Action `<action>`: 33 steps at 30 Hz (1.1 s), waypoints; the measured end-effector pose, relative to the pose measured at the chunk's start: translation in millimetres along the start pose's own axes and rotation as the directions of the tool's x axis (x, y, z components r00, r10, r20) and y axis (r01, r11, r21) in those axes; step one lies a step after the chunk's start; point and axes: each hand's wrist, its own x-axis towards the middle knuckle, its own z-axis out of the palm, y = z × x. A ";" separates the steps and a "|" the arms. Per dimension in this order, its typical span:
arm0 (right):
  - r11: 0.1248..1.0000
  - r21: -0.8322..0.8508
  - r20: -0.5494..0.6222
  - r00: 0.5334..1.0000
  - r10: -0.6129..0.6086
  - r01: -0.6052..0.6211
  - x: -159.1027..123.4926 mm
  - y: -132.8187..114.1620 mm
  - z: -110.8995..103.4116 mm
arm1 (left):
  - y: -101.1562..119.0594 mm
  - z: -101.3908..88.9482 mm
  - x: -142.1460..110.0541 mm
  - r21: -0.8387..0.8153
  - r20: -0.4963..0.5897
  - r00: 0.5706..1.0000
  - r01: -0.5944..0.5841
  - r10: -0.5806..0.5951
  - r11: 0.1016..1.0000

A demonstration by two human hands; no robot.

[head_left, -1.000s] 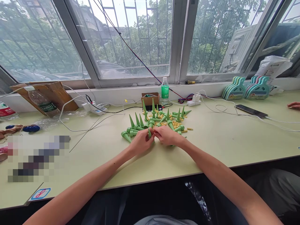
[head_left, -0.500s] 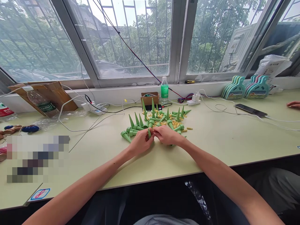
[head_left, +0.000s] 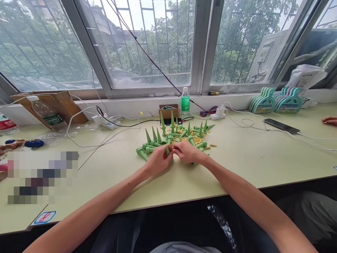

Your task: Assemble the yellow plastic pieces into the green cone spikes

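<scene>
My left hand [head_left: 158,157] is closed around a green plastic cone [head_left: 167,150], whose tapered part shows between the fingers. Close against it, my right hand [head_left: 185,151] pinches at the cone's end, its fingertips meeting those of the left; whatever is between them is too small to make out. Around and behind both hands lie several green cones with ribbed caps [head_left: 141,153], some standing point up, others on their sides. Small yellow pieces [head_left: 194,141] are scattered among them.
Behind the pile stand a small cardboard box [head_left: 169,112] and a green-labelled bottle [head_left: 185,102]. White cables and a power strip [head_left: 110,123] run along the back. A phone [head_left: 281,125] lies right, near another person's hand [head_left: 329,121]. Teal plastic hangers [head_left: 263,101] stand by the window.
The camera view has shifted very slightly. Both hands keep the same pose and place at the cone.
</scene>
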 end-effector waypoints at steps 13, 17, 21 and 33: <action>1.000 -0.023 -0.007 1.000 -0.019 0.019 0.0 0.3 0.6 | 0.7 0.0 -0.2 0.007 -0.014 1.000 -0.001 0.001 1.000; 1.000 -0.027 0.004 1.000 -0.011 0.011 0.5 -0.2 0.6 | 0.9 -0.1 -0.1 0.011 -0.012 1.000 -0.002 0.003 1.000; 0.999 -0.041 0.011 1.000 -0.013 0.013 0.4 -0.8 0.4 | 0.6 -0.1 0.0 0.016 -0.009 1.000 -0.002 0.002 1.000; 0.996 -0.091 0.054 0.999 -0.004 0.009 -1.3 -0.5 0.5 | -2.2 1.3 -0.1 0.022 0.004 1.000 -0.015 0.015 1.000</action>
